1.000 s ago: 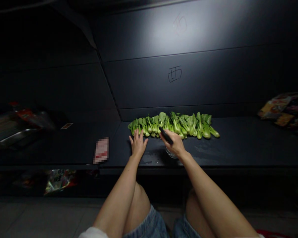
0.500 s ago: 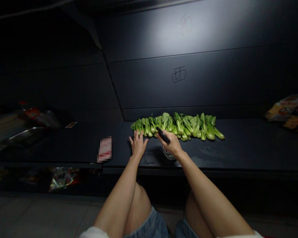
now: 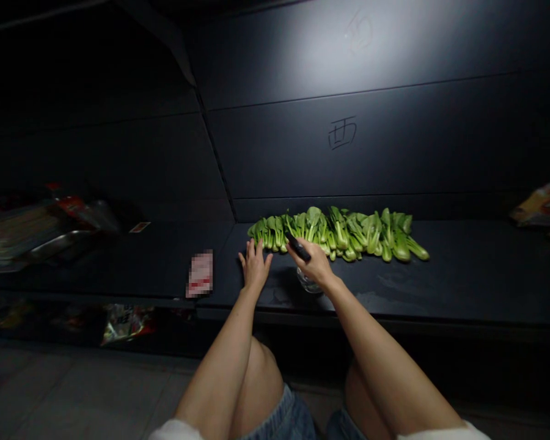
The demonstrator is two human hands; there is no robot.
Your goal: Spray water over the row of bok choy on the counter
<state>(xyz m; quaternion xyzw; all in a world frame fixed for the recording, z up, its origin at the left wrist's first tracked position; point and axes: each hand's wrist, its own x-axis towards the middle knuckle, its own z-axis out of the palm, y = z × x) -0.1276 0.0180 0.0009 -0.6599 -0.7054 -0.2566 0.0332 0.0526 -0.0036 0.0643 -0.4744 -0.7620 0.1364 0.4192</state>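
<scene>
A row of green bok choy (image 3: 371,235) lies along the back of the dark shelf, leaves toward the back panel and pale stems toward me. At the row's left end, my left hand (image 3: 255,267) rests with fingers spread, its fingertips at the stems. My right hand (image 3: 318,263) is wrapped around a clear spray bottle (image 3: 308,282) with a black spray head (image 3: 299,247), held in front of the row's left half. The head points toward the leaves. Most of the bottle is hidden by my hand; no spray can be made out.
The dark shelf (image 3: 467,269) has faint wet marks near its front. A pixelated pink-and-white card (image 3: 200,275) lies left of my hands. Blurred packages and a metal tray (image 3: 59,244) sit further left, colourful bags (image 3: 547,205) at far right. A shiny packet (image 3: 127,322) is on the lower shelf.
The view has turned slightly left, so the shelf and bok choy appear further right. Both hands sit a little further left relative to the row; the right still holds the spray bottle.
</scene>
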